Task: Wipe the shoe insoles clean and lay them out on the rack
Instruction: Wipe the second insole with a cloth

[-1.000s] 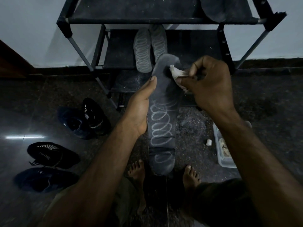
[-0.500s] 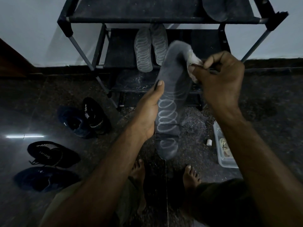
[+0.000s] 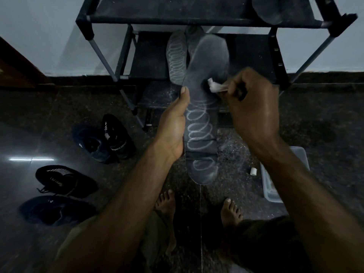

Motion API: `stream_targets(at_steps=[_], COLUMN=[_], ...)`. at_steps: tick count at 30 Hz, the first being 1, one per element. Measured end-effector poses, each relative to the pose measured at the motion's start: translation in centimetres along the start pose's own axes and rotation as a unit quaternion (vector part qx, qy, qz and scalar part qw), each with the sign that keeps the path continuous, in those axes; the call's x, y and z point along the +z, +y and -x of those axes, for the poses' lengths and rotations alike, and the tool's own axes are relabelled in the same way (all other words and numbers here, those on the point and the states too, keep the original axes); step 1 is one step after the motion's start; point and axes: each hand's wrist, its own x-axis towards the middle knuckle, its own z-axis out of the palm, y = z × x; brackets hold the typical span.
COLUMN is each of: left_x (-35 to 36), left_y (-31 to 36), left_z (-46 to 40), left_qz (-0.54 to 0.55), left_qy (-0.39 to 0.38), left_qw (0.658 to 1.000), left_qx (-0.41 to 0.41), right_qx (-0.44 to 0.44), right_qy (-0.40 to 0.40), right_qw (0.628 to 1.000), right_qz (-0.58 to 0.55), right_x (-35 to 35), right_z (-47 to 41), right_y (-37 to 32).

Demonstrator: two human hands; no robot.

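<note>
Insole (image 3: 201,123), likely light and floppy and best gripped along its middle edge, hangs before the rack's (image 3: 185,21) front edge, left hand (image 3: 173,127) curled around its side as right hand (image 3: 254,107) pinches a cloth (image 3: 215,86) against it.

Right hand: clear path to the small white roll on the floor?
Probably yes, but it's busy. The right hand pinches a white wipe against the insole. The roll lies uncovered beside the plastic tub.
</note>
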Motion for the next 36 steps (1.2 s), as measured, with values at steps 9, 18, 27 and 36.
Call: stream_targets(at_steps=[9,18,27,36], left_x=[0.1,-0.4,-0.3,0.0], left_y=[0.3,0.6,0.0,0.0], left_z=[0.2,0.0,-0.4,-0.2], left_qz=[0.016,0.028,0.000,-0.011], left_qy=[0.003,0.004,0.003,0.004], left_qw=[1.000,1.000,1.000,1.000], left_qx=[-0.012,-0.006,-0.016,-0.017], right_qx=[-0.032,-0.046,-0.004,-0.023], right_qy=[-0.076,-0.187,-0.082,-0.061], right_qw=[0.997,0.981,0.997,0.998], right_qz=[-0.006,-0.005,0.011,0.023], right_x=[0.2,0.0,-0.2,0.4], right_z=[0.4,0.7,0.4,0.6], right_y=[-0.9,-2.3,-1.1,-1.2])
